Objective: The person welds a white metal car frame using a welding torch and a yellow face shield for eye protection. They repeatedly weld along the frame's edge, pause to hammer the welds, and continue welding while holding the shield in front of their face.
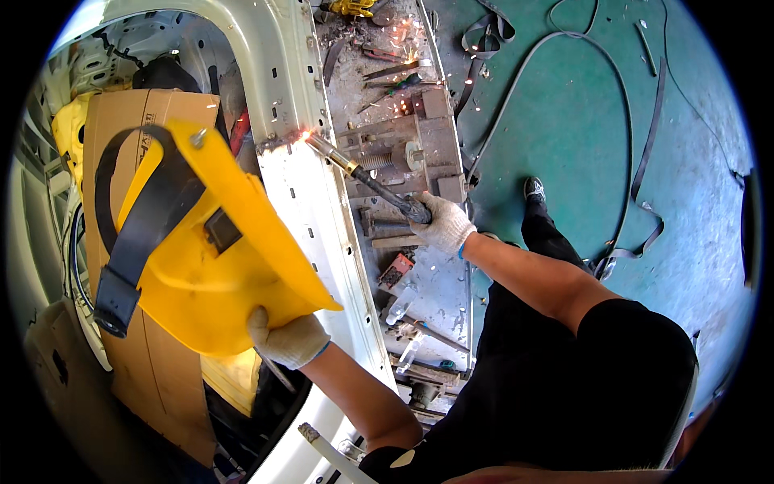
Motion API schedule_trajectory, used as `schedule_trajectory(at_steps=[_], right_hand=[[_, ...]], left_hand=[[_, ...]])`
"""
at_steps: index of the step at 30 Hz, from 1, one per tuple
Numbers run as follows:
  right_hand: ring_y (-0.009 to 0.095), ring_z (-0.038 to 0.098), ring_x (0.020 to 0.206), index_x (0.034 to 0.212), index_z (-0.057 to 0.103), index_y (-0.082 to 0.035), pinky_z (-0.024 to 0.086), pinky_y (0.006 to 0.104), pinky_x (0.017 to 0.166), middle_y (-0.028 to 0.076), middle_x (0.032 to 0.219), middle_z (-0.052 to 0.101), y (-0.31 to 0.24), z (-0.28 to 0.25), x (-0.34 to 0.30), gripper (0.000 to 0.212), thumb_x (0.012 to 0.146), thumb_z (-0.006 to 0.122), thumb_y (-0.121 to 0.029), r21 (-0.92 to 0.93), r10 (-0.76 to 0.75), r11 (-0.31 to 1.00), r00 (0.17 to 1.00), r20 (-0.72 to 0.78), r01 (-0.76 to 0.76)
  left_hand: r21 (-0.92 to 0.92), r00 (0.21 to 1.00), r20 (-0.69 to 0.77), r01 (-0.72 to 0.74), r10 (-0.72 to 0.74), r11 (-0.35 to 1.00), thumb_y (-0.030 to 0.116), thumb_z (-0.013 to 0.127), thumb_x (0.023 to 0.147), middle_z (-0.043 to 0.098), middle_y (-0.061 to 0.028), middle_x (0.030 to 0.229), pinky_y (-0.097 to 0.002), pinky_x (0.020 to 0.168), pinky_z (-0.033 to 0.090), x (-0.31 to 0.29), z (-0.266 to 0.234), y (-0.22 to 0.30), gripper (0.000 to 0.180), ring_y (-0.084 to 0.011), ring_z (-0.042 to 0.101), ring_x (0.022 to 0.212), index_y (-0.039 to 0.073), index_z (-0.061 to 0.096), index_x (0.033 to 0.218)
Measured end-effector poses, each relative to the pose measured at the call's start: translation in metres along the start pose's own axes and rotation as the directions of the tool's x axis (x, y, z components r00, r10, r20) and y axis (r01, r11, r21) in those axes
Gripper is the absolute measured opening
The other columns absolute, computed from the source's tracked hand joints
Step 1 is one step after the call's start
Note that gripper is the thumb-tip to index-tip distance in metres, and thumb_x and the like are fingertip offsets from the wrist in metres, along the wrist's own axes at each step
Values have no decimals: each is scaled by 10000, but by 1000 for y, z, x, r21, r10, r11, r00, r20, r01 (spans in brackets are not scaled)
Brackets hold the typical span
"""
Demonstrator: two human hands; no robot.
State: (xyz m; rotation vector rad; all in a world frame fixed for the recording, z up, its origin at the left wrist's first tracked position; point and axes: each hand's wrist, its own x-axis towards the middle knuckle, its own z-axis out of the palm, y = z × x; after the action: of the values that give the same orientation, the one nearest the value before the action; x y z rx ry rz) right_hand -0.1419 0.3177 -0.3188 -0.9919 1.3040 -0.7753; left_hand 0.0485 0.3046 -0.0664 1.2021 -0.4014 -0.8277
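Note:
My gloved left hand [294,340] grips the lower edge of a yellow welding mask [270,258], its dark head strap and small viewing window facing me. In my gloved right hand [443,224] is the black handle of a welding torch [367,179]. The torch's nozzle points up and left, its tip at the pale car door sill [300,218]. A bright spot glows there and orange sparks fly off over the bench beyond. The mask hangs beside the sill, over the door opening.
A metal bench [379,105] beside the sill bears a screwdriver [403,83], a large bolt [383,160] and several other tools. Cardboard [121,234] covers part of the car interior. A cable [625,105] and strap [651,129] lie across the green floor. A white cigarette-like stick [330,452] juts in below.

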Motion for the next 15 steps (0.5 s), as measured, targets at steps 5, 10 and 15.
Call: schedule_trajectory(at_steps=[5, 10, 15], right_hand=[[435, 672, 1106, 1312, 640, -46, 538, 477, 971, 241, 1176, 702, 13, 5, 2, 523, 838, 749, -239, 1, -28, 1000, 999, -23, 28], [436, 674, 1092, 1271, 645, -50, 539, 479, 946, 235, 1150, 706, 6, 2, 2, 484, 837, 752, -236, -12, 21, 1000, 1000, 1, -21], [438, 677, 1069, 1220, 647, -52, 540, 481, 921, 232, 1113, 708, 5, 4, 2, 431, 842, 751, -233, -26, 10, 1000, 1000, -17, -11]], left_hand=[[0, 994, -88, -72, 72, 997, 126, 667, 821, 654, -176, 1387, -500, 1090, 538, 4, -9, 4, 647, -359, 641, 1293, 8, 544, 1445], [-20, 1000, 13, 15, -14, 1000, 110, 645, 837, 637, -178, 1413, -512, 1138, 495, 1, -8, 1, 632, -367, 606, 1335, 7, 541, 1452], [16, 985, 152, 79, -80, 997, 117, 678, 788, 630, -161, 1439, -550, 1181, 436, 1, 3, -24, 705, -377, 566, 1374, 21, 543, 1474]])
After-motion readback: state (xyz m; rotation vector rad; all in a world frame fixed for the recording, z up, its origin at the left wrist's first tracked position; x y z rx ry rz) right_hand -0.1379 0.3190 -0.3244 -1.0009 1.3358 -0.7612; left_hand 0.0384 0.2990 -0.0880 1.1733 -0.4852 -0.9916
